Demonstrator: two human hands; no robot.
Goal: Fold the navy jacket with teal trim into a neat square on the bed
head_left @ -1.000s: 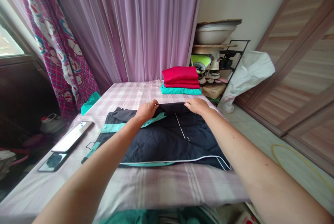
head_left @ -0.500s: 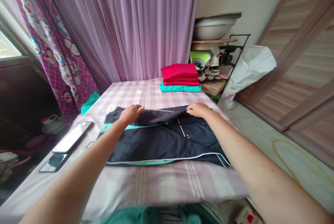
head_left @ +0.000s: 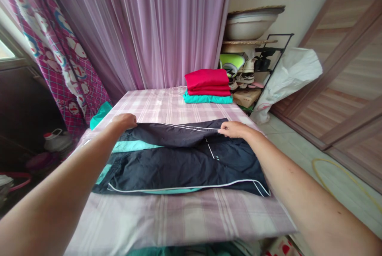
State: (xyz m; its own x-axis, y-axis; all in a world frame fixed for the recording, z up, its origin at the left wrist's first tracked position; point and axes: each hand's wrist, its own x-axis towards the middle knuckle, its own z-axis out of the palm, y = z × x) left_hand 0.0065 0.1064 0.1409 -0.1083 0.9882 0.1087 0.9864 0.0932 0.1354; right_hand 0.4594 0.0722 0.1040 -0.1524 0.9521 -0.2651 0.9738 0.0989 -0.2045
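Note:
A pair of black sports shorts (head_left: pixel 179 168) with white piping and turquoise panels lies spread across the checked bedcover. Its far edge is lifted a little and stretched between my hands. My left hand (head_left: pixel 125 121) is closed on that edge at the left end. At the right, my right hand (head_left: pixel 234 129) pinches the white-piped edge between thumb and fingers. A turquoise patch shows under the raised fold, near my left forearm. Behind the shorts, a folded stack of red clothes (head_left: pixel 207 83) rests on a turquoise folded cloth (head_left: pixel 209 99).
The plaid bedcover (head_left: pixel 155 104) reaches back to a purple curtain (head_left: pixel 167 29). Right of it stand a shoe rack (head_left: pixel 259 73) with basins on top, a white sack (head_left: pixel 289 77) and a wooden wardrobe (head_left: pixel 343 88). A turquoise cloth (head_left: pixel 100 114) hangs at the left edge.
My left hand has moved left along the far edge, and my right hand slightly right and nearer. The edge is now pulled straighter. My left forearm now covers the phones.

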